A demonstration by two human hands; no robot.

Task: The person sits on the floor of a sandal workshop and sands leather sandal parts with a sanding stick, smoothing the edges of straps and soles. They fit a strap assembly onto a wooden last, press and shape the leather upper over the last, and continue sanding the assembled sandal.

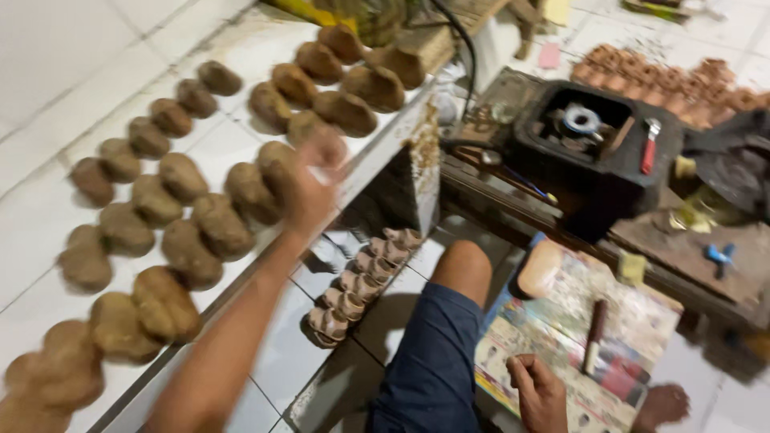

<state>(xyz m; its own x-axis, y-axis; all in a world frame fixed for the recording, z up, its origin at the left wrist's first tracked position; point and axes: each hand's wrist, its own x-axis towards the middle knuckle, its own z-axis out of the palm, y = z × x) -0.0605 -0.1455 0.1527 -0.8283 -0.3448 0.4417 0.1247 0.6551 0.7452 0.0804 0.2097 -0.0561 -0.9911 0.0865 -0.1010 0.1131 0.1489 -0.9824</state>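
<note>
My left hand [311, 186] reaches out to the white tiled ledge [241, 48], right against a brown clay lump [273, 164] among several lumps lying in rows. Blur hides whether its fingers grip the lump. My right hand [536, 391] rests low with its fingers curled and nothing in it, on a colourful printed sheet [642, 321] beside my bent knee [461, 265]. A dark stick [595, 333] lies on that sheet, a little to the right of the hand.
A row of small clay cups [361, 281] stands on the floor below the ledge. A black box-shaped machine [597, 152] with a red-handled tool [648, 146] sits on a wooden bench. More clay cups [674, 80] lie behind it. A tan slab [539, 269] rests on the sheet.
</note>
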